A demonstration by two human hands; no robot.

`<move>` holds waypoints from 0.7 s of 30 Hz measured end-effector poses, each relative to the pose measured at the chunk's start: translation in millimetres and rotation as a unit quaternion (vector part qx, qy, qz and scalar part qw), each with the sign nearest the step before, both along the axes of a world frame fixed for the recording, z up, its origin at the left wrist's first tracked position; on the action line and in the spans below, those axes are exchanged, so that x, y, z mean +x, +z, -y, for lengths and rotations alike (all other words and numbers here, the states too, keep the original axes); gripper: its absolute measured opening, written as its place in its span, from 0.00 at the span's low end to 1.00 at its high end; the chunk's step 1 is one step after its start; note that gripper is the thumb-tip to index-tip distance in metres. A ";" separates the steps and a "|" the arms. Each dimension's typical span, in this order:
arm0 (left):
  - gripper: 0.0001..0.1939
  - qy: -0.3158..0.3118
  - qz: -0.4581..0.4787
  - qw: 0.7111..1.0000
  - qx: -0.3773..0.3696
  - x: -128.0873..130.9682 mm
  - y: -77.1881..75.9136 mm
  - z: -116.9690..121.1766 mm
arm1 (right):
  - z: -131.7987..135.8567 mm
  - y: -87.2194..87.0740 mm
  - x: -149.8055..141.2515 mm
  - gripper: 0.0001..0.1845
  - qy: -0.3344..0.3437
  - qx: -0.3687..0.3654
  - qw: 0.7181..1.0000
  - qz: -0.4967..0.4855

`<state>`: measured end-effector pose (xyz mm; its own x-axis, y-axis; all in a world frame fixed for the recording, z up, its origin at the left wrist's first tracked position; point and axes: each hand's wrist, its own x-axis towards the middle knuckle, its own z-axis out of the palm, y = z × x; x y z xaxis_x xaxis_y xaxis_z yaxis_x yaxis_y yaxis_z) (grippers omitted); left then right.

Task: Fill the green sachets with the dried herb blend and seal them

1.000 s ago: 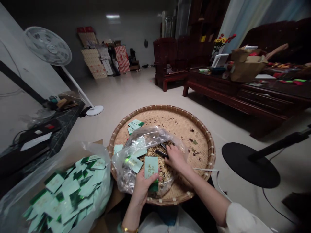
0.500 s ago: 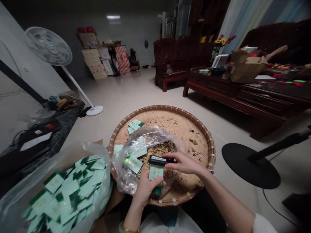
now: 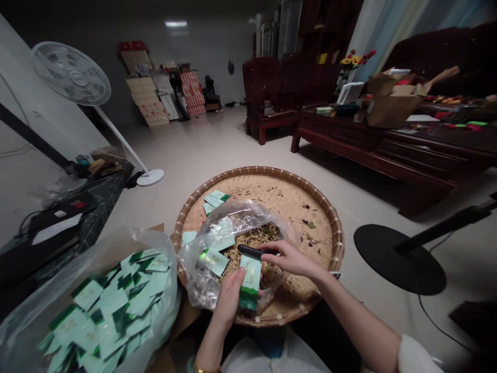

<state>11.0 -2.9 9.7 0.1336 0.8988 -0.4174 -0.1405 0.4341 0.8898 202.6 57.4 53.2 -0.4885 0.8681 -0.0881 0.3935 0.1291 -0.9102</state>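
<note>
Packet (image 3: pixel 250 277) pinched in left hand (image 3: pixel 229 295); black device (image 3: pixel 249 252) gripped in right hand (image 3: pixel 291 257), seemingly at packet's top edge, best kept flat.

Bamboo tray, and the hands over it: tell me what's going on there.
A person's left hand holds a green packet, while the right hand holds a black tool at its far edge; whether it grips the packet is unclear. Below them, a clear bag with loose dried bits rests on the bamboo tray. To the left, a bigger bag holds many similar packets.
</note>
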 end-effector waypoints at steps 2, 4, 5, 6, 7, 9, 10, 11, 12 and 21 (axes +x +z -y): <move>0.29 0.006 0.001 1.000 0.002 -2.5 -0.3 -0.1 | -2.9 0.7 5.3 0.21 -0.018 -0.036 0.999 -0.002; 0.29 0.015 -0.001 1.000 0.005 -4.0 -0.2 -0.2 | -4.1 0.9 9.1 0.23 -0.025 -0.063 0.998 0.000; 0.29 0.018 -0.003 1.000 0.008 -4.3 -0.2 -0.3 | -3.8 0.5 9.7 0.24 -0.023 -0.068 0.997 -0.002; 0.29 0.020 -0.006 1.000 0.010 -4.2 -0.4 -0.3 | -3.1 -0.3 9.3 0.24 -0.015 -0.067 0.998 -0.006; 0.29 0.019 -0.008 1.000 0.012 -3.9 -0.9 -0.5 | -2.0 -1.5 7.9 0.23 -0.006 -0.060 0.998 -0.008; 0.29 0.013 -0.013 1.000 0.017 -3.1 -2.5 -1.0 | 0.2 -4.6 3.4 0.19 0.010 -0.032 0.999 -0.004; 0.28 0.010 -0.015 1.000 0.020 -2.6 -3.4 -1.3 | 1.1 -6.1 0.9 0.17 0.012 -0.015 1.000 0.002; 0.28 0.009 -0.016 1.000 0.024 -2.3 -4.2 -1.7 | 1.7 -7.4 -1.3 0.15 0.012 0.003 1.000 0.008; 0.27 0.008 -0.016 0.999 0.027 -2.1 -4.7 -1.9 | 2.1 -8.3 -3.1 0.15 0.011 0.019 1.000 0.012; 0.29 0.009 -0.021 1.000 0.018 -4.7 -4.1 -1.6 | 0.8 -4.9 6.3 0.20 0.028 -0.095 0.995 -0.028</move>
